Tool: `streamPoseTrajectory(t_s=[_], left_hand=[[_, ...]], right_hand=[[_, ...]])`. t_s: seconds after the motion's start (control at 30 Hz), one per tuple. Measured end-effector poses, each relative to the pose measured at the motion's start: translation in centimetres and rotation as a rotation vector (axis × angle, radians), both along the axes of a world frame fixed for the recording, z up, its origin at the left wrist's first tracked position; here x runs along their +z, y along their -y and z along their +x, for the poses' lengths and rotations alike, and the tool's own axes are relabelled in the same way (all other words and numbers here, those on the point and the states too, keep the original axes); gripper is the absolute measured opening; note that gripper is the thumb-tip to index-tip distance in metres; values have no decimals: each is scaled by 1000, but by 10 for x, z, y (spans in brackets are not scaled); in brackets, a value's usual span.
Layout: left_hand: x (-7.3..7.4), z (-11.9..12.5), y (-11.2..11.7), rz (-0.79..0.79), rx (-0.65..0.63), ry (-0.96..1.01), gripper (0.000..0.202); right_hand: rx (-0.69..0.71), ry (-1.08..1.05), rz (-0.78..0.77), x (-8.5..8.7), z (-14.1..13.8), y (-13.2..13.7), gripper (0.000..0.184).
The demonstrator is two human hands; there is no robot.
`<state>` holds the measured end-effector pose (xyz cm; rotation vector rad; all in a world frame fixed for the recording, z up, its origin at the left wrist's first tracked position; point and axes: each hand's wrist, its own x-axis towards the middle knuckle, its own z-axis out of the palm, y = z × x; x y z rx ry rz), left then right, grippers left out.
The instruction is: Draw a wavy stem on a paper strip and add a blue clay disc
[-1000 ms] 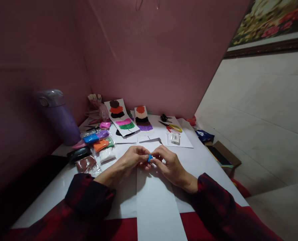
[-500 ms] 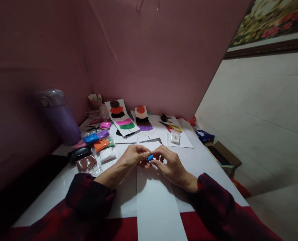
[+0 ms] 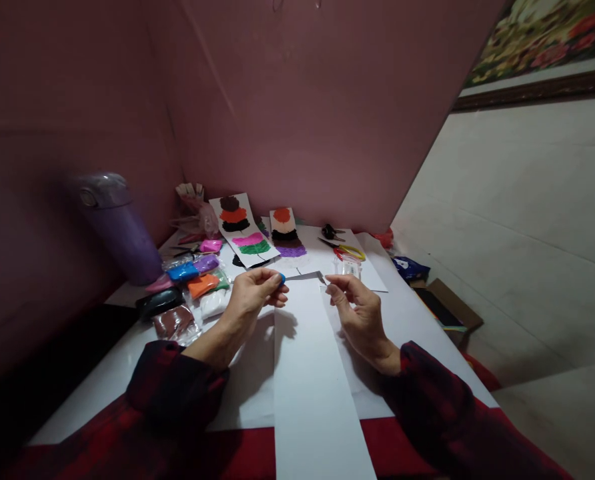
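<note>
My left hand (image 3: 252, 293) is closed, with a small lump of blue modelling clay (image 3: 282, 280) pinched between thumb and fingertips. To its right, across the paper strip, my right hand (image 3: 360, 312) has its thumb and forefinger close together; whether a tiny thing sits between them I cannot make out. Beneath and between both hands lies a long white paper strip (image 3: 312, 373), which runs over the table's front edge. A packet of blue clay (image 3: 183, 272) lies among other coloured clay packets to the left, including an orange one (image 3: 202, 286) and a white one (image 3: 214, 304).
Painted paper cards (image 3: 243, 230) lean at the back. Scissors (image 3: 345, 251), keys (image 3: 331, 231) and a small clear packet (image 3: 348, 267) lie back right. A purple bottle (image 3: 120, 230) stands at left. An open cardboard box (image 3: 447, 307) sits beyond the table's right side.
My hands have drawn apart, the left to the left and the right to the right. The blue clay, earlier between both hands' fingers, is now in my left hand alone.
</note>
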<state>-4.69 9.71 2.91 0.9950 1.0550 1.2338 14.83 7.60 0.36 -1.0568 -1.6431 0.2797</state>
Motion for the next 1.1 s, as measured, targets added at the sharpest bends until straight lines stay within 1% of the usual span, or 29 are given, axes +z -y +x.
streamPoseTrajectory(t_s=[0.07,0.13,0.2,0.3,0.4,0.47,0.57,0.7,0.77,0.93,1.0,1.1], left_hand=[[0,0,-1,11,42,17,28],[-1,0,-1,13,66,18,31],[-2,1,-1,9,83,19,29],[-3,2,0,-6,113,-9,21],[-3,2,-1,-34,168,-94,14],[-4,2,-3,-47,189,-145,14],[-11,-1,-8,-54,177,-246,26],[-21,-3,-15,-52,131,-419,31],[-21,-3,-14,-60,94,-476,32],[-14,0,-9,-87,17,-559,35],[-15,0,-9,-64,13,-603,35],[-21,-2,-11,7,10,-673,31]], right_hand=[[-25,-32,-46,-1,1,-2,12],[-36,1,-63,-2,2,-5,13],[-19,108,-32,-3,2,-8,14],[75,335,10,-5,2,-10,15],[178,544,-51,-7,1,-9,14],[212,621,-90,-8,1,-8,12],[213,650,-103,-7,0,-7,8],[207,640,-123,-5,-1,-6,6],[205,638,-128,-5,-1,-6,7],[198,646,-138,-5,-2,-5,8],[196,648,-140,-4,-2,-5,8],[199,649,-133,-4,-2,-5,8]])
